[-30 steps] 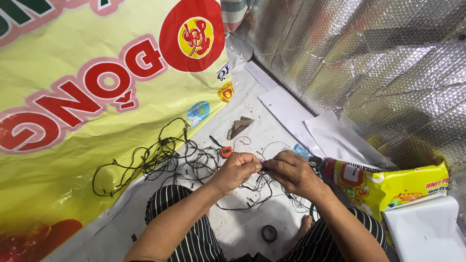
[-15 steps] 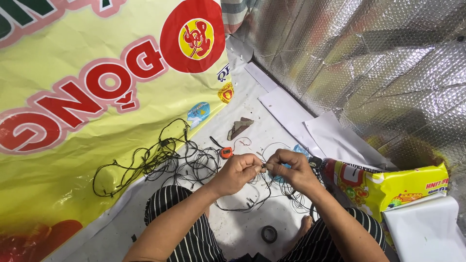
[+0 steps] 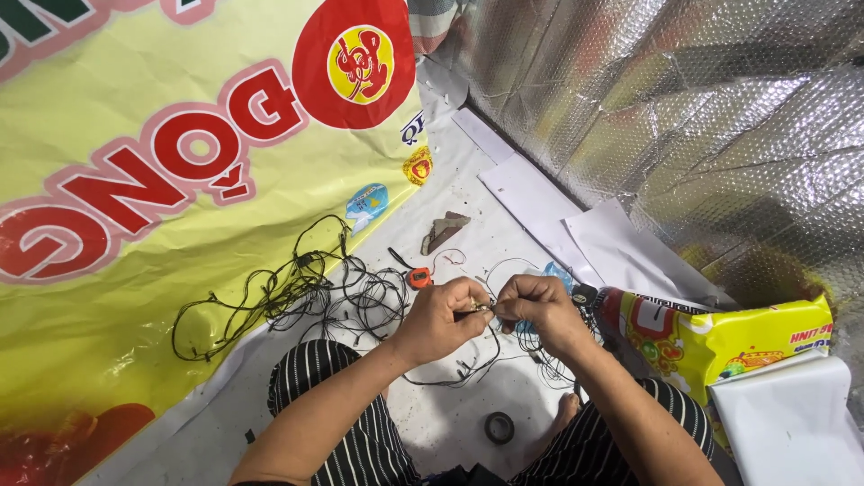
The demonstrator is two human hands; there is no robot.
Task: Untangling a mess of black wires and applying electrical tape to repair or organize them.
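My left hand [image 3: 439,317] and my right hand [image 3: 538,310] meet fingertip to fingertip over the floor, both pinching the same thin black wire [image 3: 486,310] at a small joint between them. The wire hangs down from the hands in a loop [image 3: 459,373] towards my lap. A tangle of black wires [image 3: 306,292] lies on the floor to the left of my left hand. My knees in striped trousers [image 3: 310,378] frame the spot.
A roll of black tape [image 3: 499,427] lies between my legs. An orange-and-black small tool [image 3: 418,277] and a grey scrap [image 3: 443,231] lie beyond the hands. A yellow printed banner [image 3: 153,225] covers the left floor, silver bubble foil [image 3: 684,117] the right. A yellow plastic packet [image 3: 720,337] sits at right.
My right hand has slid slightly left and closed up against the left hand on the wire; the wires on the floor lie as before.
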